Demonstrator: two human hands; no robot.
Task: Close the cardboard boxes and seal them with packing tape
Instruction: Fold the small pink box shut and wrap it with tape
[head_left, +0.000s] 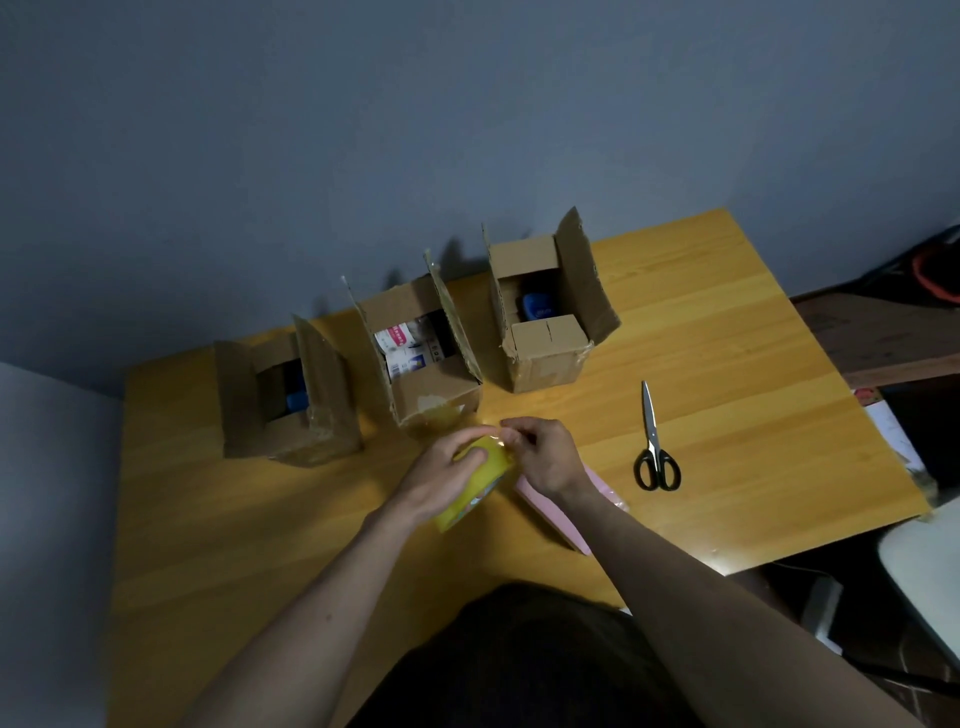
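Near the centre of the frame, the left hand (451, 470) is gripping a yellow roll of packing tape (475, 486), fingers curled over its outer face, holding it just above the wooden table (727, 364). The right hand (545, 457) is pinching at the top edge of the roll, where a thin shiny strip of tape is lifting between the fingertips. A small printed mark is showing on the roll's side, too blurred to read.

Three cardboard boxes are standing in a row across the middle of the frame, all with flaps up. The left box (288, 395) is showing something blue inside. The middle box (423, 358), just above the hands, is holding packets with red and blue printing; the writing is too small to make out. The right box (545, 312) is holding a blue object.

Black-handled scissors (654, 447) are lying to the right of the hands, blades shut. A pink flat item (556, 512) is lying under the right wrist.
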